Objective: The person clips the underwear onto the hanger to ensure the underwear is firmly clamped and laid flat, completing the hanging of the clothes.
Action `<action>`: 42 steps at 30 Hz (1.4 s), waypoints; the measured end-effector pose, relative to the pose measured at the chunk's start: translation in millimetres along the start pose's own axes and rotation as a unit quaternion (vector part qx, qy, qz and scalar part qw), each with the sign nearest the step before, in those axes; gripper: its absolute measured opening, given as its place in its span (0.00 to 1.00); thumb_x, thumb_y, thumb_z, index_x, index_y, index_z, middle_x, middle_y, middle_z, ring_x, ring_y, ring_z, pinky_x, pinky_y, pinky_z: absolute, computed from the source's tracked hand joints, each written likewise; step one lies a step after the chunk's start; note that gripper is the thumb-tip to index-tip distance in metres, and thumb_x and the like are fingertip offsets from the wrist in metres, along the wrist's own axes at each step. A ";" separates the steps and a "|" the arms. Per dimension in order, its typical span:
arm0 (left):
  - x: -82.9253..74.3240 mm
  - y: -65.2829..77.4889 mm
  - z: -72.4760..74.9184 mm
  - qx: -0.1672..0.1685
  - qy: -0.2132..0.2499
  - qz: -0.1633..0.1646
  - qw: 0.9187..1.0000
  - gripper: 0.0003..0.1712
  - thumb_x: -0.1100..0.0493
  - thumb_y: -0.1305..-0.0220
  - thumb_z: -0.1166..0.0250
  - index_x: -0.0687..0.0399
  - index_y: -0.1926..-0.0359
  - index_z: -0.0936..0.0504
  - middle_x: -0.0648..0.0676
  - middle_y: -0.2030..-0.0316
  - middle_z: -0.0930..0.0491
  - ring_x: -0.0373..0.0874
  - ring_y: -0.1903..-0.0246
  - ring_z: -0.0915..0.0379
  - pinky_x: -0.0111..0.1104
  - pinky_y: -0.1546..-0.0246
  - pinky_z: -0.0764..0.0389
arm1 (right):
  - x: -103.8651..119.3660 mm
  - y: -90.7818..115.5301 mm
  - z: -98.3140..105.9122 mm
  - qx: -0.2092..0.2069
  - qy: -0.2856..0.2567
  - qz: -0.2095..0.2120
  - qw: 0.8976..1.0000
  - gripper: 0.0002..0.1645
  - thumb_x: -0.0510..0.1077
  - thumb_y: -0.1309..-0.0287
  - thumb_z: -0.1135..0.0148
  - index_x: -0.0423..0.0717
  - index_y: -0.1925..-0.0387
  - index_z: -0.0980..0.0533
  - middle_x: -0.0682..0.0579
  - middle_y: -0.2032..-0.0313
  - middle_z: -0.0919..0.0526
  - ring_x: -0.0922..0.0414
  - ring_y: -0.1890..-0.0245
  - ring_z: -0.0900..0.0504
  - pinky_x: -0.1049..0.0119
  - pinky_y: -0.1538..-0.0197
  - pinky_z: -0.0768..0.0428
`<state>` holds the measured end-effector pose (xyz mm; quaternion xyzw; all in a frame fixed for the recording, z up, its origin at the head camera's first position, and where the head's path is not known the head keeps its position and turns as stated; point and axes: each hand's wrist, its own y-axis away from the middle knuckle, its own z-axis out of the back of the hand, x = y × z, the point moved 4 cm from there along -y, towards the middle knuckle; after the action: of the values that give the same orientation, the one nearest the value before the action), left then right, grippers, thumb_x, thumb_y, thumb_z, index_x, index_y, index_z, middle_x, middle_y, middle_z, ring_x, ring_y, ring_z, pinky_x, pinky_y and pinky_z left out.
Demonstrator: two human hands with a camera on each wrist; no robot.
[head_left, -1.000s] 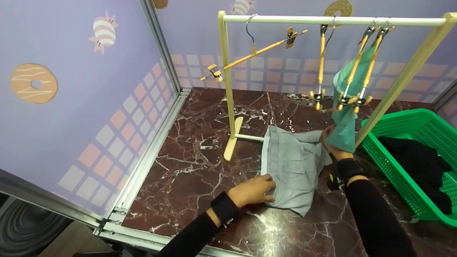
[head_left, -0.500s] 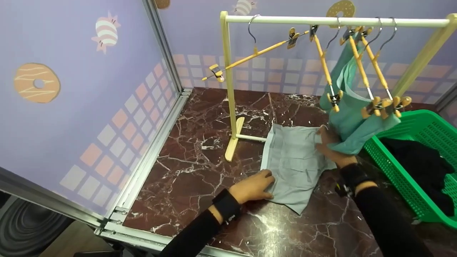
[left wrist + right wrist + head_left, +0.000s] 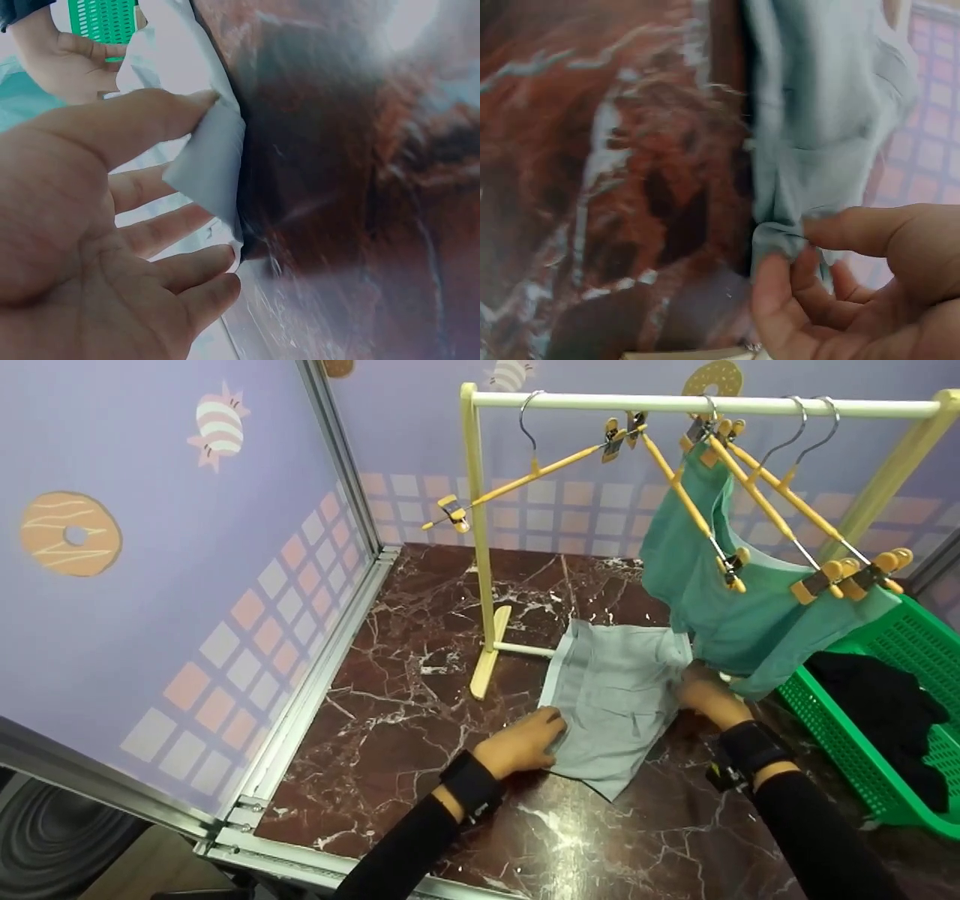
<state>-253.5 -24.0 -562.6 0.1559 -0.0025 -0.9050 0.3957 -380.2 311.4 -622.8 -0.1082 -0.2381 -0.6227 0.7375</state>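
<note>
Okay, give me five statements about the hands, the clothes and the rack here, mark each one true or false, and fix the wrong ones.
1. The left hand touches the grey cloth. True.
2. The black cloth hangs from the rack. False: it lies in the green basket.
3. The teal garment hangs from the rack by hanger clips. True.
4. The right hand holds nothing. False: the right wrist view shows it pinching the grey cloth.
5. The leftmost hanger carries a garment. False: nothing hangs from its clips.
</note>
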 end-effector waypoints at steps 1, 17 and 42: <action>0.4 0.3 0.5 -0.005 -0.003 -0.002 1.000 0.26 0.59 0.42 0.27 0.57 0.43 0.24 0.56 0.40 0.28 0.49 0.41 0.28 0.36 0.36 0.27 | 16.0 10.9 12.5 -0.012 -0.040 0.001 0.999 0.23 0.44 0.31 0.50 0.20 0.64 0.29 0.28 0.67 0.25 0.39 0.74 0.23 0.49 0.71 0.20; -13.1 7.6 3.1 -0.042 -0.064 0.004 0.997 0.22 0.58 0.37 0.31 0.57 0.43 0.22 0.60 0.37 0.28 0.56 0.36 0.30 0.41 0.31 0.30 | 96.9 95.0 35.6 -0.145 0.010 0.036 0.989 0.09 0.32 0.44 0.42 0.28 0.65 0.31 0.33 0.69 0.29 0.35 0.69 0.26 0.40 0.65 0.27; -67.3 -26.7 13.0 -0.090 0.244 0.061 0.964 0.01 0.63 0.28 0.43 0.53 0.57 0.26 0.46 0.74 0.26 0.35 0.81 0.30 0.24 0.83 0.26 | 90.4 96.4 32.9 -0.015 -0.441 -0.092 0.892 0.22 0.38 0.26 0.50 0.33 0.40 0.45 0.46 0.59 0.28 0.60 0.65 0.19 0.61 0.54 0.14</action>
<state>-233.3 41.1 -534.8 0.3358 0.1660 -0.8099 0.4513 -283.8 267.4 -537.3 -0.3607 -0.5385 -0.5794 0.4942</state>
